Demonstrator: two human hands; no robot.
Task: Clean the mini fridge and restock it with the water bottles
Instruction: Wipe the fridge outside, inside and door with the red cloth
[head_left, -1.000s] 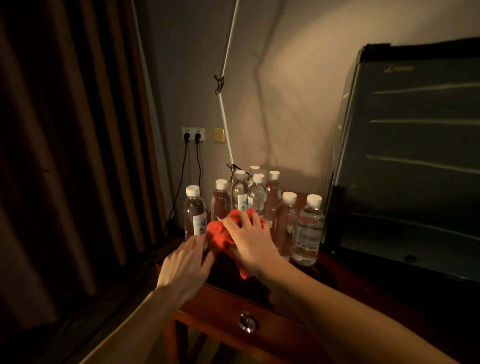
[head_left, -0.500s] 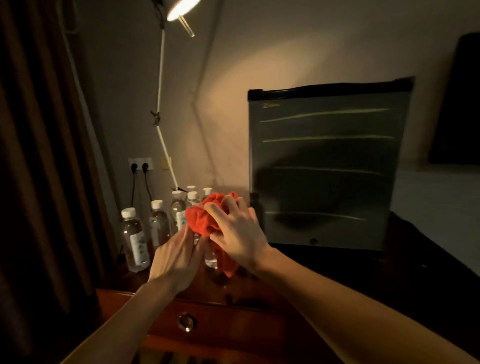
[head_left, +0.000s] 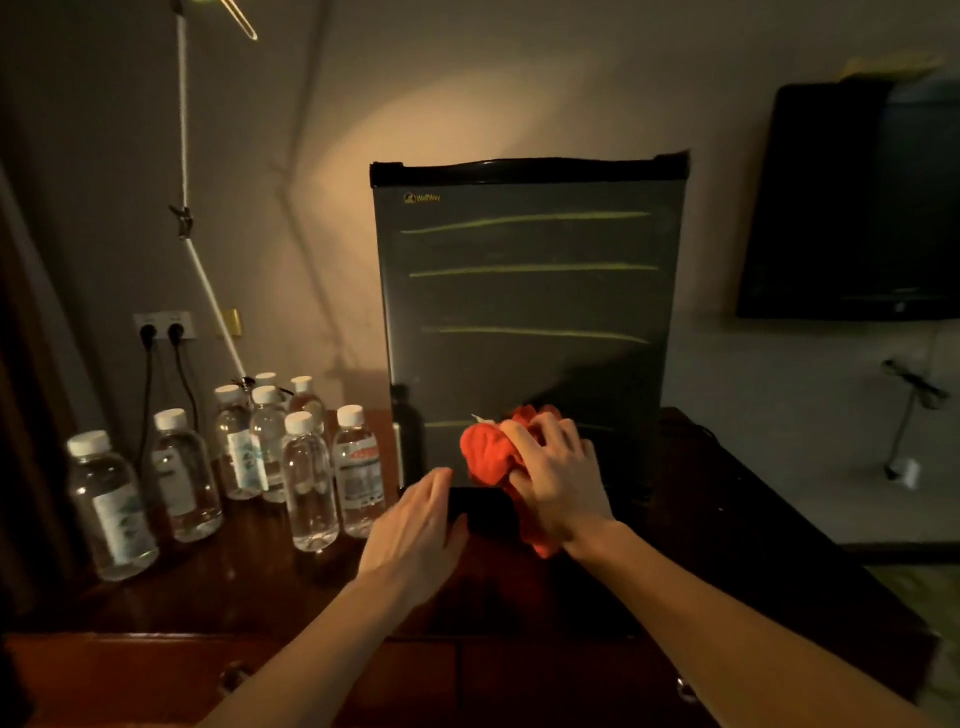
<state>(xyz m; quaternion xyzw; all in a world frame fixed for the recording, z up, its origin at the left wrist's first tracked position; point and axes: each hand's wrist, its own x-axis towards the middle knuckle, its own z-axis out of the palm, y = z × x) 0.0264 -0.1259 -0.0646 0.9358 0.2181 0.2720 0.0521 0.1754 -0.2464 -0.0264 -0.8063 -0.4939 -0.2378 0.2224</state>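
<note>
With the right hand (head_left: 558, 480) clamped on the red cloth (head_left: 488, 454) and the left hand (head_left: 415, 525) flat, fingers apart, a leftward sweep could topple the water bottles (head_left: 311, 480) just left of it.

A closed dark grey mini fridge (head_left: 530, 312) stands on the dark wooden worktop (head_left: 260, 587). The right hand (head_left: 558, 478) grips a crumpled red cloth (head_left: 488, 454) against the lower part of its door. The left hand (head_left: 415, 530) hovers flat beside it, fingers (head_left: 434, 486) straight. Clear plastic water bottles with white caps (head_left: 309, 478) stand clustered to the left.
</note>
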